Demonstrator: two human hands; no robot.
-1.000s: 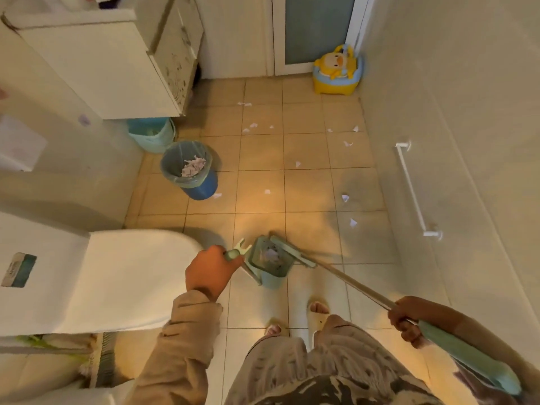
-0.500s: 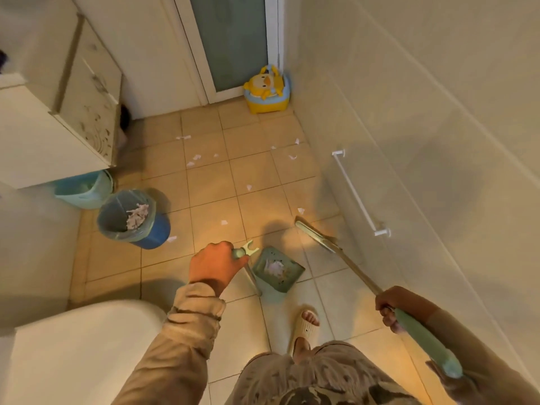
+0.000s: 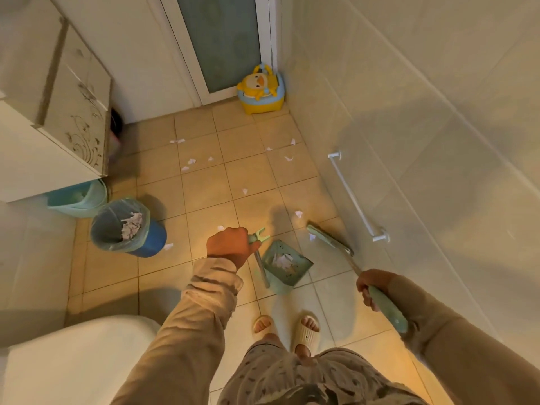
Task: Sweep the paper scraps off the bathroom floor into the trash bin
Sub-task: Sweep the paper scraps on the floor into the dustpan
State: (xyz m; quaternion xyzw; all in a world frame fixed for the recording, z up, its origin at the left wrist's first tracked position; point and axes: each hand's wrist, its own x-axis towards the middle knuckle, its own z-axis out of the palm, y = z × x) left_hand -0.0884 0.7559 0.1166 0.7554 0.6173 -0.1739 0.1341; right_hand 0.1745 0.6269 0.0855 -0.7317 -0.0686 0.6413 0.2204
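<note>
My left hand [image 3: 230,247] grips the handle of a green dustpan [image 3: 287,266] that stands on the floor in front of my feet with paper scraps inside it. My right hand [image 3: 372,287] holds the green-gripped broom handle; the flat broom head [image 3: 328,239] rests on the tiles near the right wall, right of the dustpan. One scrap [image 3: 312,237] lies against the broom head and another [image 3: 298,213] just beyond it. Several white scraps [image 3: 191,162] are scattered farther up the floor. A blue trash bin [image 3: 128,229] with a liner and crumpled paper stands to the left.
A white toilet [image 3: 73,358] fills the lower left. A white cabinet [image 3: 58,135] hangs at the left with a teal basin [image 3: 79,197] under it. A yellow duck potty [image 3: 261,90] sits in the far corner by the door. A towel bar [image 3: 356,200] is on the right wall.
The broom head has swung away from the dustpan to the right, toward the wall. The view has shifted right and forward; the dustpan stays in my left hand.
</note>
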